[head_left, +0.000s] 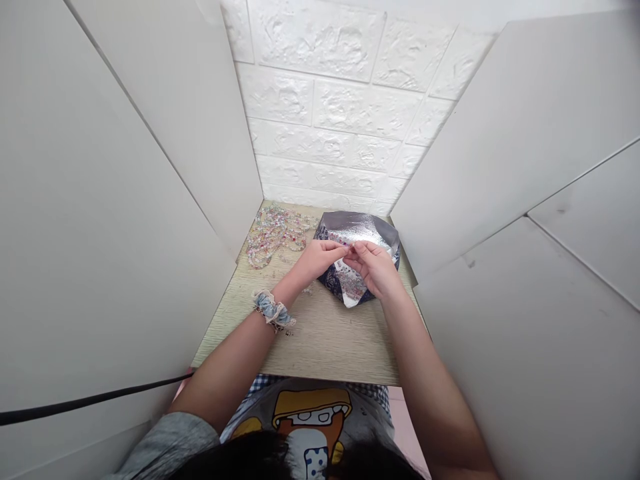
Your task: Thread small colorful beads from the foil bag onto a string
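Observation:
My left hand [320,259] and my right hand [374,267] meet over a shiny silver foil bag [367,230] that lies open on the wooden table [325,340]. Both hands are pinched together at the fingertips on something small, likely a bead or thread, too tiny to make out. Small beads show inside the bag below my hands. A blue scrunchie with lace [273,311] is on my left wrist.
A heap of pale, multicoloured bead strands [273,233] lies at the table's back left. White panels wall the narrow table on both sides, with a white brick-pattern wall behind. A black cable [95,400] runs across the left panel.

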{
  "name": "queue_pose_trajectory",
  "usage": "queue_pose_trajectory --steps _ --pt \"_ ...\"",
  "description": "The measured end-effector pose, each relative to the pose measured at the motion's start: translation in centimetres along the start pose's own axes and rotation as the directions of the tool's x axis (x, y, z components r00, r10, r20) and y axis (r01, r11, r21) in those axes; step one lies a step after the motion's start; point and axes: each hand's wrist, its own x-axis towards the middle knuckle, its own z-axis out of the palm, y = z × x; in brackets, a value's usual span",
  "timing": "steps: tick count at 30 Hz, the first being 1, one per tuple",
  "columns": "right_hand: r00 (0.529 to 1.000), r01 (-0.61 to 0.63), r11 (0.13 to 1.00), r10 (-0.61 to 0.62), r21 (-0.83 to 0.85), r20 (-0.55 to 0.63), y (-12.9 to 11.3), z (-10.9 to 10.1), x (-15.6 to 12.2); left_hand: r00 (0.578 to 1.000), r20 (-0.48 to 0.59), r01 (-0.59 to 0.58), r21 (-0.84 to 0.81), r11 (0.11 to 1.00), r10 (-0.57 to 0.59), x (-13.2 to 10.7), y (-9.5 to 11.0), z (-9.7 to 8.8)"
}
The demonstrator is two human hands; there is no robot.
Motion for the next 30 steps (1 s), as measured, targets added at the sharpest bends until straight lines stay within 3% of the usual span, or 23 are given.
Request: queue_pose_trajectory --steps 30 --pt "0.999 -0.037 0.999 0.037 0.024 0.033 -0.16 0.28 -0.32 1.0 -0.022 -0.009 -0.017 1.0 0.009 0.08 -0.07 -0.04"
